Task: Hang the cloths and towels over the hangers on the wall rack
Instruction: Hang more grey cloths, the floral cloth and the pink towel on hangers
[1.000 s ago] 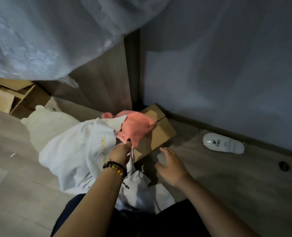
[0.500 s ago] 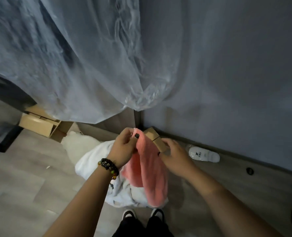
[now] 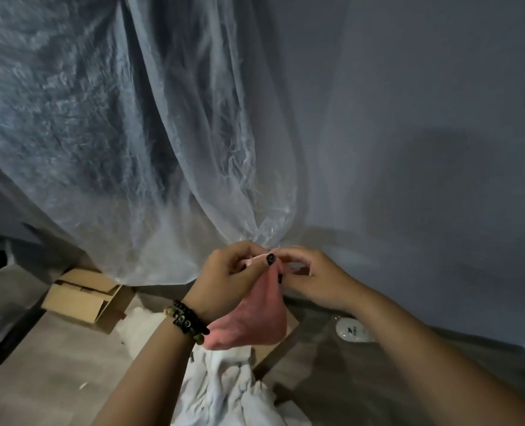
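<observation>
A pink cloth point(image 3: 253, 318) hangs in front of me, held up by its top edge. My left hand point(image 3: 227, 278), with a beaded bracelet on the wrist, pinches the top edge from the left. My right hand point(image 3: 313, 278) pinches the same edge from the right, close beside the left. Below the cloth a heap of white towels point(image 3: 224, 392) lies on the floor. No hangers or wall rack show in this view.
A clear plastic sheet point(image 3: 126, 133) drapes down from above on the left, reaching my hands. A grey wall point(image 3: 424, 118) fills the right. On the wood floor are an open cardboard box point(image 3: 83, 298), another box point(image 3: 273, 348) behind the towels, and a white slipper point(image 3: 351, 330).
Both hands rose with the pink cloth, lifted off the towel heap to chest height. My view tilted up from the floor toward the plastic sheet and wall.
</observation>
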Tool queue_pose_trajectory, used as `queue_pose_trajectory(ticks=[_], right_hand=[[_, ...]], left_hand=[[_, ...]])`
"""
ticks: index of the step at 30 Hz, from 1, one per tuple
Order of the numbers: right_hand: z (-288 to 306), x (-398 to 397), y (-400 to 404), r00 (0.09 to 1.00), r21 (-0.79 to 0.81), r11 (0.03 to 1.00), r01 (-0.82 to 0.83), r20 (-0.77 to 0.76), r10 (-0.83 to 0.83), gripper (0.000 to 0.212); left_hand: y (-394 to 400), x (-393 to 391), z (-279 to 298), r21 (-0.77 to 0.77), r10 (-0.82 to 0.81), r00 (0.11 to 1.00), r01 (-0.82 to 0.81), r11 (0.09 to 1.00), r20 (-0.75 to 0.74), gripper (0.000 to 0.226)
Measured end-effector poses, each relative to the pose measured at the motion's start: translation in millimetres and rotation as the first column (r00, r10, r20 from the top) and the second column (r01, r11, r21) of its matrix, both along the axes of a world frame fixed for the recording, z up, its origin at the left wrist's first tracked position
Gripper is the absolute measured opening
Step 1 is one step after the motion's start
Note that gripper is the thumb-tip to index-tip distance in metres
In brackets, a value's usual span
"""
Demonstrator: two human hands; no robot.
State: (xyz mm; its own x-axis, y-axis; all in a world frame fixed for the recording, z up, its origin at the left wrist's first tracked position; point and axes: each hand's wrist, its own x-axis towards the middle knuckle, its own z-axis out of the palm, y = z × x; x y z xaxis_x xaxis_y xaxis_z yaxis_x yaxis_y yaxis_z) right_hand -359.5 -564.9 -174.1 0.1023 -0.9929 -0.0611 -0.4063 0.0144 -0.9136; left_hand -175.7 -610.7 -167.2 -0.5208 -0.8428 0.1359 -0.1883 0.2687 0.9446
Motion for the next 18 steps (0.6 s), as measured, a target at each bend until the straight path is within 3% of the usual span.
queue_pose_trajectory(ticks=[6,10,13,18], right_hand=[[21,12,27,0.987,-0.161,0.974,0.157,0.005,-0.159,0.007],[37,5,50,0.972,-0.238,0.945,0.223,-0.014,-0.233,0.022],[46,-12,68,0.944,-0.297,0.905,0.303,-0.035,-0.328,0.027],[59,-64,105,0.854,-0.413,0.8,0.435,-0.092,-0.512,0.041]], left_hand=[[24,13,23,-0.095,0.089,0.988,-0.101,0.99,-0.125,0.016],[38,10,33,-0.014,0.039,0.985,-0.042,0.999,-0.166,0.034],[51,-3,41,0.056,-0.002,0.971,0.016,0.998,-0.237,0.029],[68,-38,42,-0.123,-0.089,0.992,0.078,0.989,-0.086,0.024]])
